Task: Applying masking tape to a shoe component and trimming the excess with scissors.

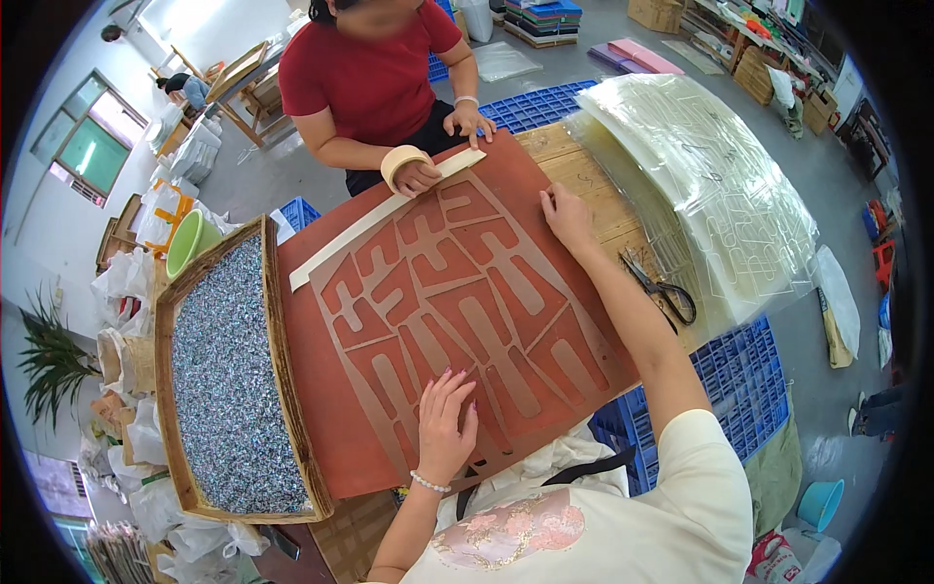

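A brown stencil sheet [443, 292] with large cut-out shapes lies on a reddish-brown board [321, 389]. My left hand [448, 423] rests on the near part of the stencil, fingers stretched and slightly apart. At the board's right edge, my right hand [569, 219] touches the surface with bent fingers; I see nothing held in it. Across the board, a co-worker in a red top grips a roll of cream tape [394, 165]. That person's other hand [469, 122] presses near the far end of a pale tape strip [360, 234] along the stencil's far edge.
A wooden tray [165, 389] of glittery bluish chips stands left of the board. Black-handled scissors [666, 292] lie on the wooden table [574, 165] at right, beside stacked clear plastic sheets [730, 195]. Blue crates [739, 375] sit below. A green basin [193, 241] is behind the tray.
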`<action>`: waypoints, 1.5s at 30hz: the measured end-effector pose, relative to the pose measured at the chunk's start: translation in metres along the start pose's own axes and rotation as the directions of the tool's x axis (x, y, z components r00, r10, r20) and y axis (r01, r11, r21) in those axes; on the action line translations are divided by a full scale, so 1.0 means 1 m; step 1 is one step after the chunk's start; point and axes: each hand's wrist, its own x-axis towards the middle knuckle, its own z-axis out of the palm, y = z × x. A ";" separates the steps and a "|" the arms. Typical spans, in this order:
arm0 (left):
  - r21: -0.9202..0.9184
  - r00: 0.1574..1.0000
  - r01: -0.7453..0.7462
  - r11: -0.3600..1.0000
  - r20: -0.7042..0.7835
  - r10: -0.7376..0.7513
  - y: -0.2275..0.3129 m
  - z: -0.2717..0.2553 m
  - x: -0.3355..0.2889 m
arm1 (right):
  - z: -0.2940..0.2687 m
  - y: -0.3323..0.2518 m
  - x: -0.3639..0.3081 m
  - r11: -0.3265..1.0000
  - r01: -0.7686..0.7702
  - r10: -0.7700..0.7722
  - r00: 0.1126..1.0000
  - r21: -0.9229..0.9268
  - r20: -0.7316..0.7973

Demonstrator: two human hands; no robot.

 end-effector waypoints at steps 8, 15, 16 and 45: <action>0.022 0.999 0.031 0.999 -0.010 -0.031 -0.001 -0.005 -0.005 | 0.047 -0.034 0.064 0.866 0.498 -0.498 0.867 -0.046 0.002; 0.006 0.996 0.087 0.996 -0.023 -0.087 0.000 -0.009 -0.018 | 0.090 -0.038 0.081 0.852 0.498 -0.493 0.867 -0.162 0.076; 0.000 0.996 0.093 0.996 -0.018 -0.093 -0.001 -0.009 -0.019 | 0.093 -0.037 0.082 0.855 0.490 -0.485 0.871 -0.169 0.078; -0.018 0.996 0.089 0.996 -0.025 -0.089 0.009 -0.010 -0.036 | 0.115 -0.036 0.077 0.920 0.245 -0.186 0.960 -0.306 0.211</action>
